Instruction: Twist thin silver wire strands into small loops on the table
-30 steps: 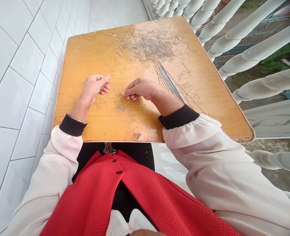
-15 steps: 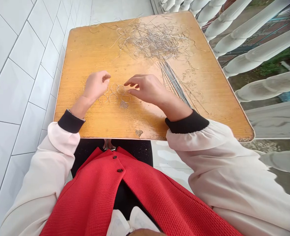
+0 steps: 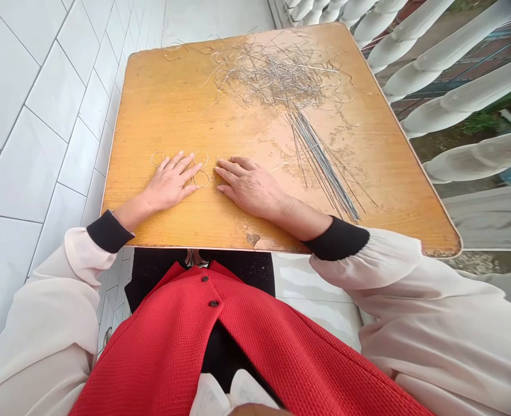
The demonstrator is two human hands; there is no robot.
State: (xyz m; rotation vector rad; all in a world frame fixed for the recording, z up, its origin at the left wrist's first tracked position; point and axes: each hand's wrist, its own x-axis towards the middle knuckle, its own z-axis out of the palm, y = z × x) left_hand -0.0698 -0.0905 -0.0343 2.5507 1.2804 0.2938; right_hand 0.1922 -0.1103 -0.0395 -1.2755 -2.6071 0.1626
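Observation:
Thin wire rings lie in touching rows on the wooden table, between and under my hands. My left hand is flat on some of them with its fingers spread; one more ring peeks out beyond its fingertips. Palm down, my right hand rests with extended fingers over the rings at the right end, hiding most of them. Neither hand grips anything. How the covered rings lie cannot be seen.
A tangled heap of thin wire spreads over the far part of the table. Right of my right hand lies a bundle of straight wires. A tiled wall stands at the left, a white balustrade at the right.
Both hands have come down from just above the table onto the rings. The left fingers, curled before, are now spread flat; the right fingers have flattened over the right-hand rings.

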